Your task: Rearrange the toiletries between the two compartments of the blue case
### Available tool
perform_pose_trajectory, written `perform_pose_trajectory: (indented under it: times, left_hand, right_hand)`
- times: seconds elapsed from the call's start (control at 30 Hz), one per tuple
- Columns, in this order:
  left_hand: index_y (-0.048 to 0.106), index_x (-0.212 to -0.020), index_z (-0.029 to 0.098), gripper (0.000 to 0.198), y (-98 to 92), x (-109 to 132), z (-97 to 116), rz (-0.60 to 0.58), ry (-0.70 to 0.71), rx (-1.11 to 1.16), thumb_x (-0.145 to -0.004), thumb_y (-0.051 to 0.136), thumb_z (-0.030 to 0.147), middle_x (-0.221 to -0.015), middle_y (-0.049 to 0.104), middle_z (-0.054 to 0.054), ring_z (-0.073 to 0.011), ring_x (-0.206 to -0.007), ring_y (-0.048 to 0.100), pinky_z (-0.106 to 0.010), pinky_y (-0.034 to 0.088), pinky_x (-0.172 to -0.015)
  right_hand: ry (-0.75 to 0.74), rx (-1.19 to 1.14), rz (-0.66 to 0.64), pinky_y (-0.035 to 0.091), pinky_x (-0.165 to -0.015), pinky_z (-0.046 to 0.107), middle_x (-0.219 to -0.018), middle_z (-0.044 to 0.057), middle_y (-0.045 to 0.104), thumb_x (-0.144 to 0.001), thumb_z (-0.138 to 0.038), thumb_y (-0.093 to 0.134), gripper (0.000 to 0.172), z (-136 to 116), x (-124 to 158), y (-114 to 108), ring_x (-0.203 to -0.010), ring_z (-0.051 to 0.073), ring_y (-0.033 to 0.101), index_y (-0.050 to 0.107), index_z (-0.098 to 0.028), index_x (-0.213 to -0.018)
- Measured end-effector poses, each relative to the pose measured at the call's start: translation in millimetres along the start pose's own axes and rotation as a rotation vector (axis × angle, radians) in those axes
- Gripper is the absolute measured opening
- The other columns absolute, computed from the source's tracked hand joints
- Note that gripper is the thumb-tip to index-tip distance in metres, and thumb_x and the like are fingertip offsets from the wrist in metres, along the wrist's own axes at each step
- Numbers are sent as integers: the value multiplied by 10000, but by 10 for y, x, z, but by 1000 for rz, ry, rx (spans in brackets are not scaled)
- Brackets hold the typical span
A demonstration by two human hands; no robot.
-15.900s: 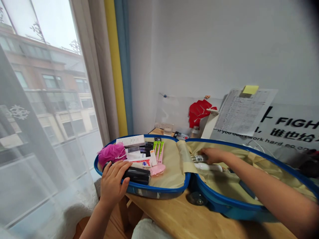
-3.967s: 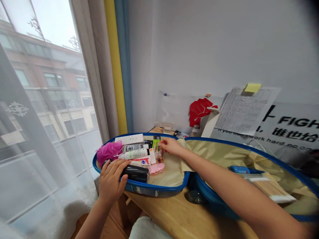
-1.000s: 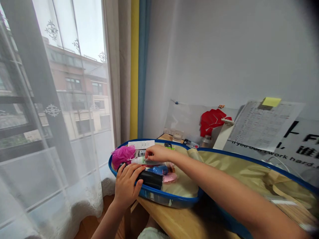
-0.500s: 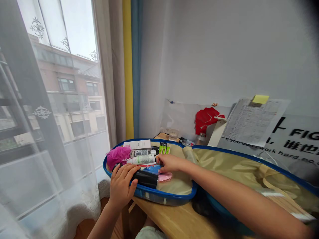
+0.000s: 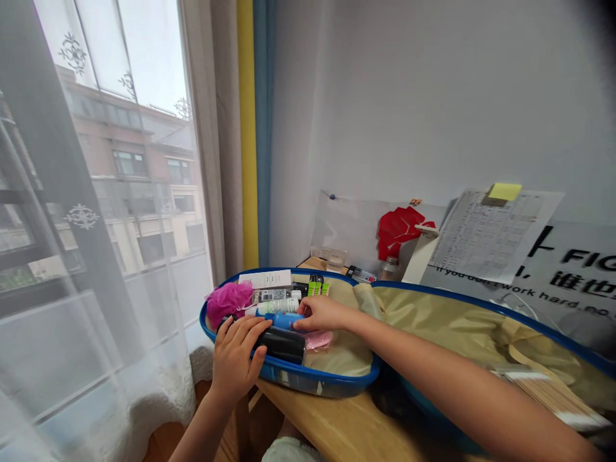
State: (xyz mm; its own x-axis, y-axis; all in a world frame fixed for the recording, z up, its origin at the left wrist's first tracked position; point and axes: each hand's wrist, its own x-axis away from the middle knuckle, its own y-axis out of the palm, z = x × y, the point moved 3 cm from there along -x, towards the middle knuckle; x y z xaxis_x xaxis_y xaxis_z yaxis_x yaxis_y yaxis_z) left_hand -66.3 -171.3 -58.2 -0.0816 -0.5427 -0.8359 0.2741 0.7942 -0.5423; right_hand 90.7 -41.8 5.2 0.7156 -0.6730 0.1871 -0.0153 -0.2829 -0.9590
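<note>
Pink mesh bath puff [image 5: 230,301] just past the fingertips of the left hand [image 5: 234,360]. That hand curved over a black cylindrical bottle [image 5: 283,344], fingers spread and gripping it, near the rim of an open blue suitcase [image 5: 308,384]. Above those fingers, a white tube [image 5: 276,307]. Between both hands, a blue bottle [image 5: 283,321], its end pinched in the closed fingers of the right hand [image 5: 323,314]. Just below that hand, a flat pink item [image 5: 318,340].
</note>
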Motion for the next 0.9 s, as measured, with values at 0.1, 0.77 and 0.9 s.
perform_pose_trajectory:
  times: [0.1, 0.77, 0.9]
  left_hand:
    - [622, -1146, 215, 400, -12, -5, 11, 7, -2, -3, -946, 306, 357, -1091, 679, -58, -224, -1063, 564, -411, 259, -1026]
    - [615, -1163, 227, 395, -8, 4, -23, 1, 27, -24, -935, 325, 369, -1108, 678, -51, -224, -1053, 581, -401, 284, -1006]
    - [611, -1148, 221, 380, -17, -4, -22, 35, 63, -29, -940, 325, 361, -1074, 687, -50, -230, -1019, 585, -404, 290, -984]
  right_hand:
    - [-23, -62, 63, 516, -815, 371, -1054, 49, 620, -878, -417, 557, 348, -105, -65, 29, -918, 149, 603, 574, -155, -1105]
    - [71, -155, 246, 521, -799, 347, -993, 33, 644, -897, -399, 533, 288, 259, 348, -617, -868, 129, 615, 610, -151, -1020]
    - [281, -121, 311, 525, -776, 338, -960, 28, 639, -911, -406, 505, 305, 966, 852, -1047, -828, 122, 614, 594, -146, -1044]
